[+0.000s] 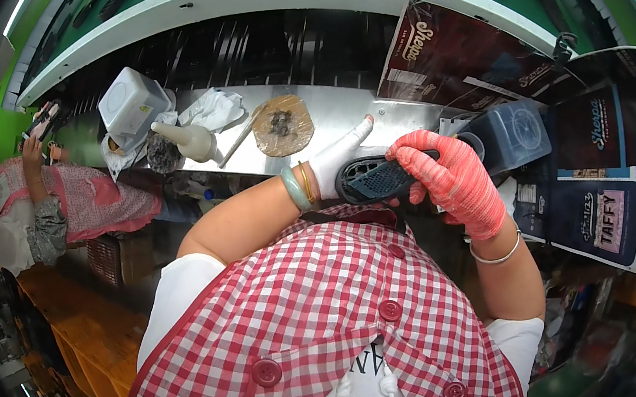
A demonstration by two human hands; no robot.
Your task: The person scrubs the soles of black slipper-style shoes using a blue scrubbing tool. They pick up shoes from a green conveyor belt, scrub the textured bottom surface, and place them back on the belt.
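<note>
Two gloved hands on one black sole

Both hands grip a black shoe sole point(374, 180) just above the checked apron point(336, 312). The left hand point(337, 163), in a white glove, holds its near end, forefinger pointing out. The right hand point(455, 182), in a red glove, wraps its far end. Beyond, the metal bench point(328, 116) lies bare between a round brown pad point(283, 125) and a dark container point(510, 135), near a squeeze bottle point(186, 139).

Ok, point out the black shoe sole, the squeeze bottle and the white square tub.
black shoe sole point(374, 182), head view, on its gridded inner face between the gloved hands.
squeeze bottle point(194, 140), head view, on its cream body, lying sideways.
white square tub point(133, 103), head view, on its flat top.
</note>
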